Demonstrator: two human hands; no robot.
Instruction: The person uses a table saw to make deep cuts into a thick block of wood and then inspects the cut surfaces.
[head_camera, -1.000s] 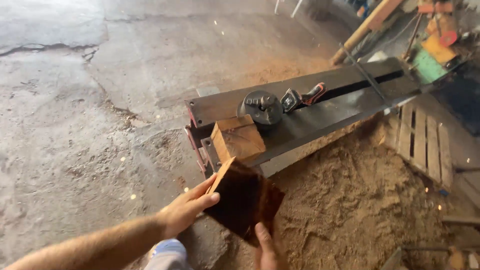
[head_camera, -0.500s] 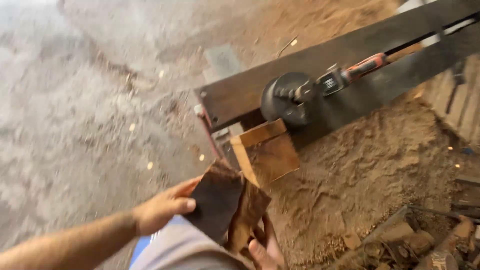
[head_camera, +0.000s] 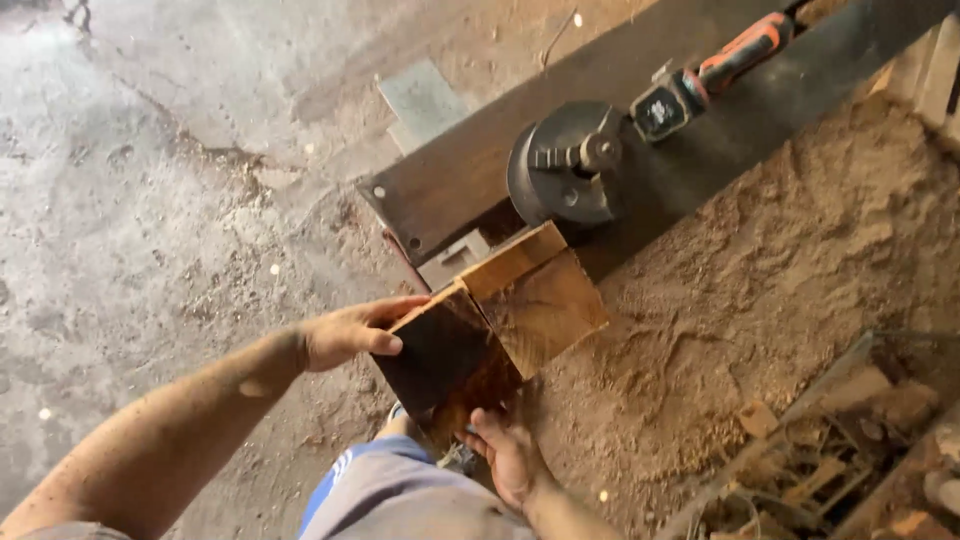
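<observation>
Both hands are on the dark wooden block (head_camera: 445, 365) now; the left hand (head_camera: 345, 333) clamps its upper left edge, thumb on the near face and fingers (head_camera: 400, 303) curled over the top, which keeps the piece from tipping; the right hand (head_camera: 508, 452) comes in from below, fingers spread and pressed to the block's lower corner, bearing its weight rather than closing round it. The block sits tilted, held in the air just above the person's knee, its upper edge touching the lighter wooden block (head_camera: 535, 300) that rests against the long dark steel beam (head_camera: 460, 180); held that way, the two pieces seem to be lined up face to face. On the beam lies an angle grinder (head_camera: 600, 160), disc flat, orange handle pointing away, well out of the hands' reach; sawdust (head_camera: 760, 280) banks up to the right, bare concrete floor (head_camera: 150, 200) to the left.
</observation>
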